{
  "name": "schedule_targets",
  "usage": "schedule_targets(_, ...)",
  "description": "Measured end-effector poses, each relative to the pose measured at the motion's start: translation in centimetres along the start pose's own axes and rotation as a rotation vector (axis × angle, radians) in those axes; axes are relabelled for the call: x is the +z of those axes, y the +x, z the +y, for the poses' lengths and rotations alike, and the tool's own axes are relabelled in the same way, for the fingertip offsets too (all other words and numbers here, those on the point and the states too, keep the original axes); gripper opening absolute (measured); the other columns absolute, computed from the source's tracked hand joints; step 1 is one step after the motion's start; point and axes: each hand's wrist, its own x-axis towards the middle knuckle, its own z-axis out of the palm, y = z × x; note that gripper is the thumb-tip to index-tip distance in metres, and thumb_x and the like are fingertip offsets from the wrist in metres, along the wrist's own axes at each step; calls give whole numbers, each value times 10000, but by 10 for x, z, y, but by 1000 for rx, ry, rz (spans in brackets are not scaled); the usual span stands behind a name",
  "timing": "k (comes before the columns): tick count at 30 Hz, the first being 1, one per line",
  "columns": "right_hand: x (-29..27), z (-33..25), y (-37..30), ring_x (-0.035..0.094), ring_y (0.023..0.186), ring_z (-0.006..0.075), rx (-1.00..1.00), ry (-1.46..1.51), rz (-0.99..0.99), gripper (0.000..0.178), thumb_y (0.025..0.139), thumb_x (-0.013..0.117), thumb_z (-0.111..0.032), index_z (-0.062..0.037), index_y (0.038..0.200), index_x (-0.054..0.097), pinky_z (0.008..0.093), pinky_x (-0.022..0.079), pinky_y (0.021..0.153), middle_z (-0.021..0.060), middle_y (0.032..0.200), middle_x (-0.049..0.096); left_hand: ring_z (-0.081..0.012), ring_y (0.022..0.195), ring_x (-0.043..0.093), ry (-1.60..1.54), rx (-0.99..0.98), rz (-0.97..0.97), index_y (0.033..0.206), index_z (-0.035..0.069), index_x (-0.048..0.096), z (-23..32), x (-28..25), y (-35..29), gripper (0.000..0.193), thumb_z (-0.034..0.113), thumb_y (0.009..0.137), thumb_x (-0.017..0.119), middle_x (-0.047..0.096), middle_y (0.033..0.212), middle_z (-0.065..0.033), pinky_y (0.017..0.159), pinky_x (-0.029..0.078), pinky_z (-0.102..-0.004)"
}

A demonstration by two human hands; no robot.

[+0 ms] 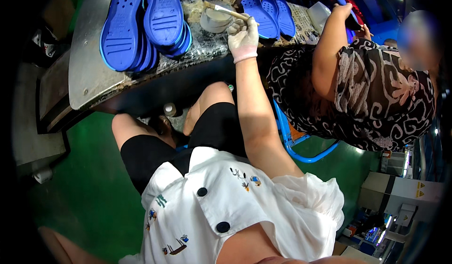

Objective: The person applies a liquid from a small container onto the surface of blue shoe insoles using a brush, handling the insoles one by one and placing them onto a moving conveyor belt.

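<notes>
My right hand (pixel 243 38), in a pale glove with a pink cuff, is closed around the handle of a brush (pixel 225 10). The brush points left, its bristle end over a small translucent cup (pixel 214 23) that stands on the worktop. Left of the cup lie two stacks of blue perforated shoe soles (pixel 121 33), the second stack (pixel 163 16) close beside the first. Several more blue soles (pixel 263 19) rest just beyond my right hand. Only part of my left arm (pixel 63 247) shows at the lower left; the left hand is out of the picture.
The metal worktop (pixel 87 71) has a curved, plastic-wrapped edge above my knees. Close on my right a co-worker (pixel 372 94) in a patterned top sits on a blue-framed chair (pixel 308 159), holding a dark blue item. A white container (pixel 319 15) stands between us on the bench.
</notes>
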Motion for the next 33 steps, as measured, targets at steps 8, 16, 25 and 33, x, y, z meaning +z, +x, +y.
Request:
schedule_targets(8,1,2,-2,484,663,135,-29,-5,1,209,918,515,-230,-43,1009,533,250,402,569,43,780,532,-142,739,558,-94,57,-52,890,36,580,37,-34,-1,228,229,927,465,584,826,-37,669,459,-261)
schedule_targets(16,3,-8,2,397,656,111,-36,9,-36,254,938,505,-270,-39,1040,535,240,357,583,15,778,468,-152,729,558,-446,256,-447,848,46,572,157,-76,61,233,233,927,458,572,789,-36,671,462,-276)
schedule_targets(25,-15,2,-5,532,687,107,-57,0,-67,224,928,536,-249,-55,1037,563,234,431,595,23,833,574,-156,607,473,917,-20,263,647,-2,513,-72,-151,97,439,338,924,505,478,577,-33,600,385,-352)
schedule_targets(33,-4,2,-10,530,686,88,-20,-5,-31,210,939,520,-245,-69,1044,567,225,420,598,0,808,566,-165,505,395,1062,10,197,660,-22,504,-86,-163,78,381,243,933,521,460,548,-80,502,335,-348)
